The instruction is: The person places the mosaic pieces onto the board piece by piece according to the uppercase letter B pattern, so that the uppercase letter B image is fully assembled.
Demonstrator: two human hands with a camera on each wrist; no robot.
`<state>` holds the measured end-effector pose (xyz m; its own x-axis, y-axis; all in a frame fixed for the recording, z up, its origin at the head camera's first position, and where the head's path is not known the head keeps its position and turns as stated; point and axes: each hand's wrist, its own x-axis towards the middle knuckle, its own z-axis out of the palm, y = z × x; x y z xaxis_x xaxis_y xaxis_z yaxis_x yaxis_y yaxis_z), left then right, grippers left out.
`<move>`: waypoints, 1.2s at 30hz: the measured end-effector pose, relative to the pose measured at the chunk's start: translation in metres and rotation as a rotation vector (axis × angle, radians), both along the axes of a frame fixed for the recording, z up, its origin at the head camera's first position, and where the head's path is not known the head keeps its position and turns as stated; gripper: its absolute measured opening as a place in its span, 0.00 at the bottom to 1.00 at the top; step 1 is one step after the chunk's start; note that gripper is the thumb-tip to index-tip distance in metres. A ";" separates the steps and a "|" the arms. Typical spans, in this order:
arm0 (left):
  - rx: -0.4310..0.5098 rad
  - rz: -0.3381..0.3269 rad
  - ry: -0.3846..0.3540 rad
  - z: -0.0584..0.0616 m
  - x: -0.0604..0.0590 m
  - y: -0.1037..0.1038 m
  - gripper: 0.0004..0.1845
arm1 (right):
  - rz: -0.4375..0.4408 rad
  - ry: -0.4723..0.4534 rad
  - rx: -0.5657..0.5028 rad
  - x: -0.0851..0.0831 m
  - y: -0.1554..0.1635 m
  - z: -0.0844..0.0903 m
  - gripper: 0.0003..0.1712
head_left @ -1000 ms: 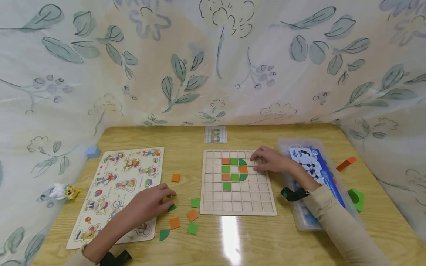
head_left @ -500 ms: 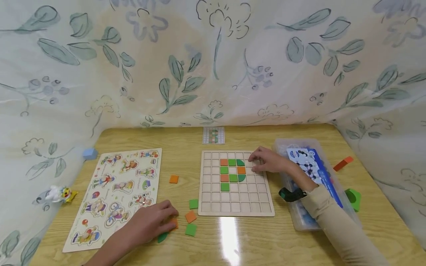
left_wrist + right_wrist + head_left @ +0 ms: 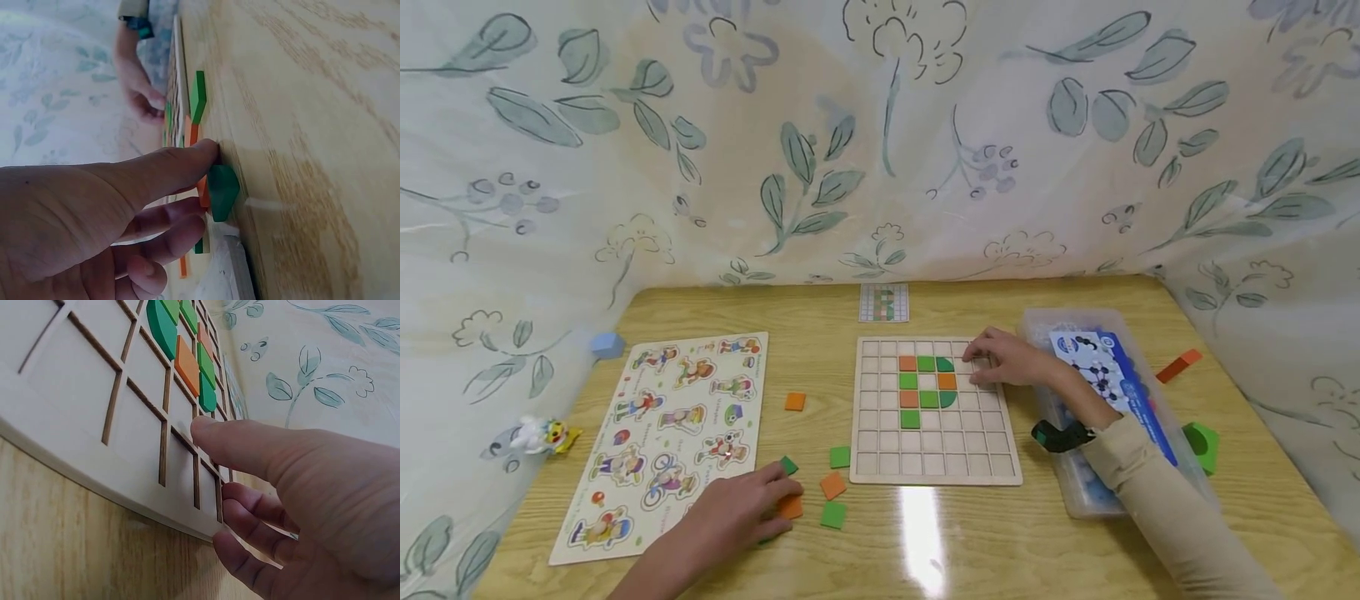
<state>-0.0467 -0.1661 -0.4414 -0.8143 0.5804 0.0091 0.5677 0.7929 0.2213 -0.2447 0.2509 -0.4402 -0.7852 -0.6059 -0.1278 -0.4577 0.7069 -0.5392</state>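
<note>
A wooden grid board lies mid-table with orange and green tiles set in a P shape. My right hand rests on the board's upper right cells, fingers loosely bent and holding nothing. In the right wrist view its thumb touches the board. My left hand lies left of the board among loose tiles. Its thumb and curled fingers close on an orange tile. A green piece lies against the thumb tip.
Loose tiles lie near the left hand: orange, green, green, orange. A character puzzle lies at left and a pattern card at the back. A plastic box stands right. Floral curtains surround the table.
My left hand has slid toward the near edge, from beside the small green piece to the orange tile. The right hand has stayed on the board.
</note>
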 end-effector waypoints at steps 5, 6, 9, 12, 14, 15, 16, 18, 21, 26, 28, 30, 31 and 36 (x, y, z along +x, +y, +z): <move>0.013 0.002 0.011 -0.001 0.001 0.000 0.15 | 0.020 0.005 -0.013 0.000 0.001 -0.001 0.18; 0.017 0.002 0.007 -0.001 0.002 -0.001 0.15 | 0.022 0.003 -0.013 0.000 0.001 -0.001 0.18; 0.024 0.004 0.003 -0.002 0.003 0.000 0.14 | 0.034 0.002 -0.014 0.000 0.001 -0.002 0.18; 0.025 0.001 0.008 -0.003 0.003 0.000 0.14 | 0.042 0.007 -0.011 0.000 0.001 -0.002 0.18; 0.022 0.004 0.011 -0.003 0.004 0.000 0.14 | 0.042 0.006 -0.011 0.000 0.001 -0.001 0.18; 0.020 0.005 0.016 -0.003 0.004 0.000 0.14 | 0.041 0.005 -0.011 0.001 0.001 -0.001 0.18; 0.019 0.006 0.023 -0.004 0.003 0.001 0.14 | 0.040 0.004 -0.011 0.001 0.001 0.000 0.18; 0.007 0.014 0.048 -0.004 0.003 0.001 0.15 | 0.039 0.003 -0.013 0.001 0.001 0.000 0.18; -0.007 0.019 0.126 -0.005 0.002 0.002 0.17 | 0.040 0.005 -0.014 0.001 0.001 0.001 0.18; 0.038 0.029 0.183 -0.005 -0.002 0.003 0.19 | 0.029 -0.011 -0.006 0.001 0.000 0.001 0.18; 0.070 0.027 0.171 -0.005 -0.004 0.003 0.18 | 0.025 -0.017 -0.003 0.000 0.000 0.002 0.18; 0.091 0.017 0.162 -0.004 -0.007 0.003 0.18 | 0.024 -0.016 -0.005 0.000 0.000 0.002 0.18; 0.100 0.012 0.156 -0.004 -0.008 0.003 0.18 | 0.025 -0.015 -0.005 0.000 0.000 0.002 0.18; 0.131 -0.047 0.167 -0.003 -0.017 0.002 0.16 | 0.023 -0.008 -0.001 -0.001 0.001 0.000 0.18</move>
<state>-0.0637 -0.1644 -0.4444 -0.7669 0.6030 0.2197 0.6411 0.7350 0.2208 -0.2452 0.2524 -0.4399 -0.7703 -0.6235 -0.1335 -0.4693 0.6961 -0.5433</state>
